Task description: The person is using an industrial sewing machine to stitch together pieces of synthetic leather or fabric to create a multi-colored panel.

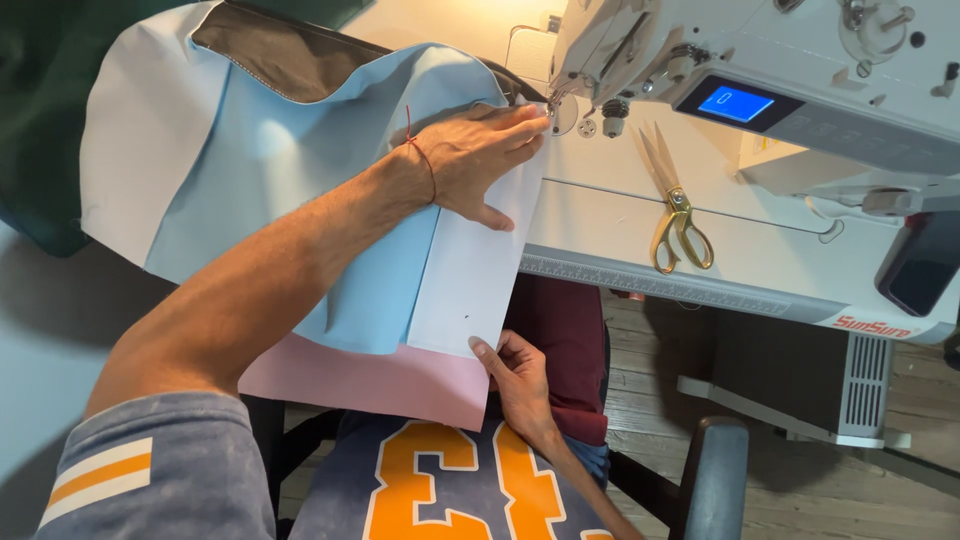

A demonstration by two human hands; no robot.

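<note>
- Left hand [478,160]: lies palm down on the white fabric panel [470,275], fingers stretched out flat and close together, tips at the needle area of the sewing machine [720,70]; thumb spread towards 5 o'clock. A thin red thread band circles the wrist.
- Right hand [518,375]: at 6 o'clock of the white panel, fingers curled narrow at the panel's lower corner; thumb lies at its edge. Whether it grips or only touches, cannot tell.
- White fabric panel: long strip running from the needle towards 6 o'clock, hanging off the table's front edge, lying over the light blue fabric [280,170].
- Light blue fabric: wide sheet at 9 o'clock of the left hand, under the forearm.
- Pink fabric [370,385]: bottom layer, showing at 6 o'clock below the blue.
- Brown piece [280,55]: at 11 o'clock, atop the blue sheet, pale stitching along its edge.
- Sewing machine: white, at 1 o'clock; small blue lit screen [736,103], rectangular, in a dark panel.
- Scissors [675,205]: gold handles, closed, on the white table [620,230], at 3 o'clock of the left hand, well apart.
- Label [872,326]: red lettering on the table's front edge, at 4 o'clock.
- Dark phone-like slab [920,262]: at 3 o'clock, far edge.
</note>
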